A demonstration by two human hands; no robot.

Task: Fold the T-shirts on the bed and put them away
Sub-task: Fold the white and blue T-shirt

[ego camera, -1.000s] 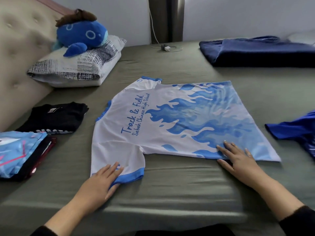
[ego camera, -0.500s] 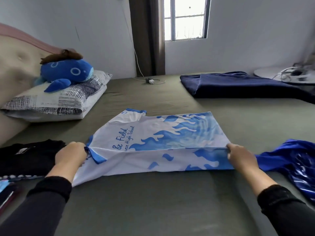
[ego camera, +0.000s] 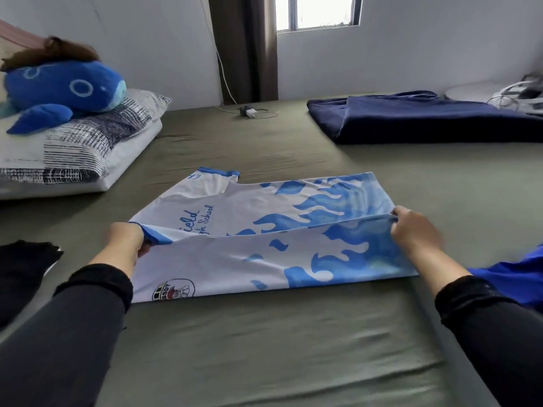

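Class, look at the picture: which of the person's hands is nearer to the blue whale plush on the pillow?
Left. The left hand grips the T-shirt's sleeve end, on the blue whale plush's side; the right hand grips the hem end, farther away.

T-shirt (ego camera: 235,230) on bed (ego camera: 264,348) (pillow (ego camera: 88,151) far-left).

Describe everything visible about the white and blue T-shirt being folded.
The white and blue T-shirt looks like smooth, thin sports fabric: white at the collar end, blue flame print toward the hem, blue sleeve trim, blue script lettering and a small crest badge. It lies on the green bed sheet, its near side lifted and turned over toward the middle. The left hand pinches the sleeve end, the right hand the hem end.
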